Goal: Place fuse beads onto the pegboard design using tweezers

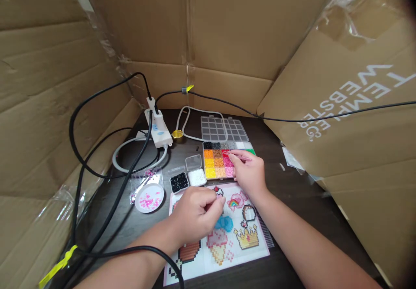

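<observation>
My right hand (pixel 250 172) pinches a pair of slim pink tweezers (pixel 242 156), their tip over the red beads of a compartment box (pixel 219 179). Beads in the box run from black and grey through orange, yellow, brown and pink. My left hand (pixel 199 211) is closed, thumb against curled fingers, over a pattern sheet (pixel 260 254); anything inside it is hidden. Pixel pictures on the sheet include a crown (pixel 246 238), an ice cream cone (pixel 217 245) and a rainbow (pixel 235 202). The left hand and forearm cover part of the sheet.
Small boxes of black beads (pixel 179 182) and white beads (pixel 197 177) stand left of the bead box. A white dish (pixel 156 210) holds pink beads. Behind are a power strip (pixel 159 131) and a gold cup (pixel 177 135). Black cables (pixel 120 193) cross the left side; cardboard walls (pixel 227 29) surround the table.
</observation>
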`<action>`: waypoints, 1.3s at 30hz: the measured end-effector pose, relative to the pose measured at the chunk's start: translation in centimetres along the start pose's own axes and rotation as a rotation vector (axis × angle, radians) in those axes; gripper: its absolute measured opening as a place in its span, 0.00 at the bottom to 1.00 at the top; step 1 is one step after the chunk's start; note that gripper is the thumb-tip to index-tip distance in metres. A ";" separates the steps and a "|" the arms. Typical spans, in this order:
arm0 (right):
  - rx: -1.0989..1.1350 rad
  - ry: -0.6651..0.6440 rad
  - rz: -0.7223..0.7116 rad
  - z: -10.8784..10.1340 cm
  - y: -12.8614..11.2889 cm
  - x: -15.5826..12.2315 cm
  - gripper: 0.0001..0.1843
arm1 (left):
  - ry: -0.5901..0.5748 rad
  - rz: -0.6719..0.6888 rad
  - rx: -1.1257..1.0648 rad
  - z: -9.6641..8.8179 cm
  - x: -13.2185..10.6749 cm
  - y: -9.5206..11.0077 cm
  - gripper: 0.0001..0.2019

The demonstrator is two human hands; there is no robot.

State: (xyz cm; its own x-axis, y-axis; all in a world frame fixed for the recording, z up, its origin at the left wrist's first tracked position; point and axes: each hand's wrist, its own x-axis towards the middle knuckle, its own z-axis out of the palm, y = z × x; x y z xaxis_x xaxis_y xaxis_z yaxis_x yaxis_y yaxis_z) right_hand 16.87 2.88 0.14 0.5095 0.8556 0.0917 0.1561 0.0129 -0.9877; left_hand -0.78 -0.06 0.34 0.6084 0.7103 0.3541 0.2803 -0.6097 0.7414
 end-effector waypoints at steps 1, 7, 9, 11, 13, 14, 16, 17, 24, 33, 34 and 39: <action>-0.006 -0.001 0.004 0.1 0.2 -0.1 0.11 | -0.004 -0.008 -0.004 0.0 0.0 0.0 0.22; -0.013 0.013 0.005 0.1 0.7 -0.3 0.11 | -0.029 -0.033 -0.017 0.2 -0.2 -0.2 0.22; -0.007 0.014 0.009 0.0 0.6 -0.3 0.11 | -0.034 -0.038 -0.015 0.1 -0.2 -0.2 0.22; -0.004 0.004 0.010 0.0 0.6 -0.2 0.11 | -0.039 -0.040 -0.014 0.1 -0.2 -0.1 0.22; -0.005 -0.005 0.003 0.0 0.7 -0.2 0.10 | -0.038 -0.033 -0.016 0.1 -0.1 -0.1 0.22; -0.006 -0.008 0.000 0.0 0.7 -0.2 0.09 | -0.036 -0.029 -0.017 0.1 -0.1 -0.1 0.22; -0.005 -0.009 -0.002 0.0 0.7 -0.2 0.09 | -0.031 -0.020 -0.018 0.0 0.0 0.0 0.21; -0.005 -0.009 0.000 0.0 0.7 -0.2 0.09 | -0.028 -0.017 -0.020 0.0 0.0 0.0 0.21; -0.009 -0.010 0.013 0.0 0.8 0.0 0.11 | -0.019 -0.003 -0.030 0.0 0.0 0.2 0.21; -0.027 -0.012 -0.012 0.1 1.1 0.1 0.12 | -0.024 -0.007 -0.018 0.0 0.0 0.2 0.22; -0.027 -0.011 -0.016 0.1 1.2 0.2 0.12 | -0.027 -0.011 -0.016 0.0 0.0 0.2 0.22; -0.021 0.005 -0.023 0.1 1.1 0.1 0.11 | -0.028 -0.019 -0.009 0.0 0.0 0.2 0.22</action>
State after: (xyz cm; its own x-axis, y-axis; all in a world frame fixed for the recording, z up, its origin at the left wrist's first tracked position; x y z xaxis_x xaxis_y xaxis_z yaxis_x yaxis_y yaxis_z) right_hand 17.07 3.05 -0.97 0.5096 0.8527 0.1148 0.1856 0.0213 -0.9824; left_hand -0.72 -0.18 0.43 0.6232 0.7119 0.3237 0.2855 -0.5925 0.7533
